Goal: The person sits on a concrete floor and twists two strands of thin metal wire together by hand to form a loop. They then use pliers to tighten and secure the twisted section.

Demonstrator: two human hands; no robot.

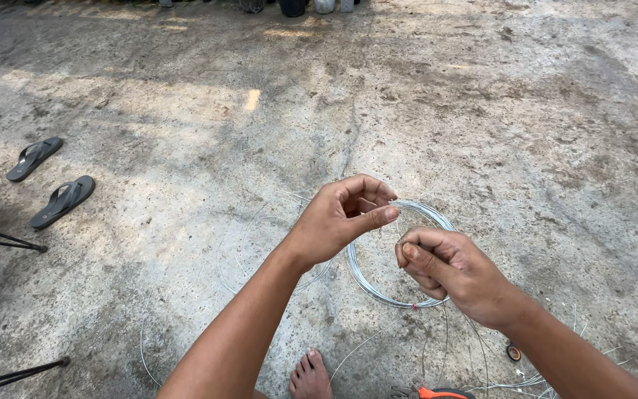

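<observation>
My left hand (345, 214) and my right hand (444, 270) both grip a coil of thin silvery wire (378, 292) held above a concrete floor. The left hand's fingers curl around the coil's top, thumb pointing right. My right hand pinches the wire on the coil's right side, thumb pressed on top. The coil hangs as a ring between the hands, with a small red tie at its bottom. More loose loops of wire (260, 258) lie on the ground to the left below the hands.
A pair of dark flip-flops (49, 181) lies at the left. Black tripod legs (5, 238) reach in from the left edge. My bare foot (309, 377) shows at the bottom. An orange-handled tool (437, 393) and loose wire ends (533, 380) lie at the bottom right.
</observation>
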